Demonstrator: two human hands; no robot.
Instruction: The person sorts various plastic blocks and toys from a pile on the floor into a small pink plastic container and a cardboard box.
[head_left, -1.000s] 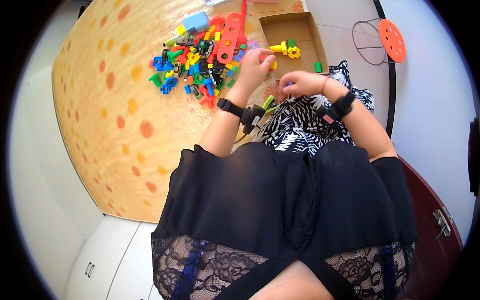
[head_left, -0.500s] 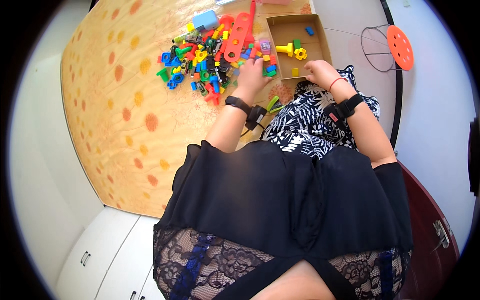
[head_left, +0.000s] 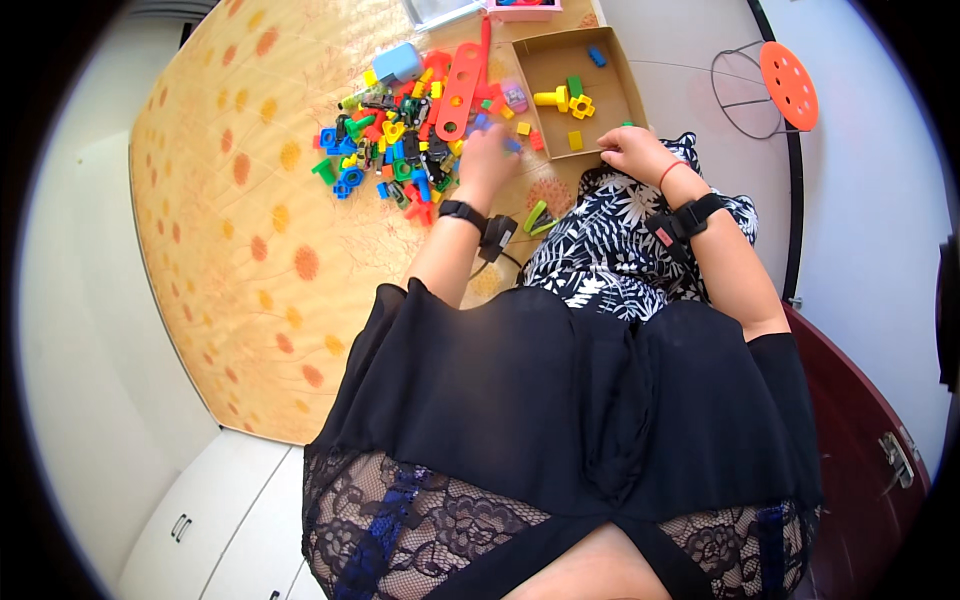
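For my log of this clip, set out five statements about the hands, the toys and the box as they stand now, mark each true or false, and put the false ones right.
1. A blue block lies inside the cardboard box. True.
2. The left hand is nearer the toy pile than the right hand is. True.
3. The right hand is buried in the toy pile. False: it is at the near edge of the cardboard box.
4. The cardboard box holds nothing yellow. False: a yellow bolt-shaped piece lies in it.
5. The red strip with round holes lies left of the cardboard box. True.
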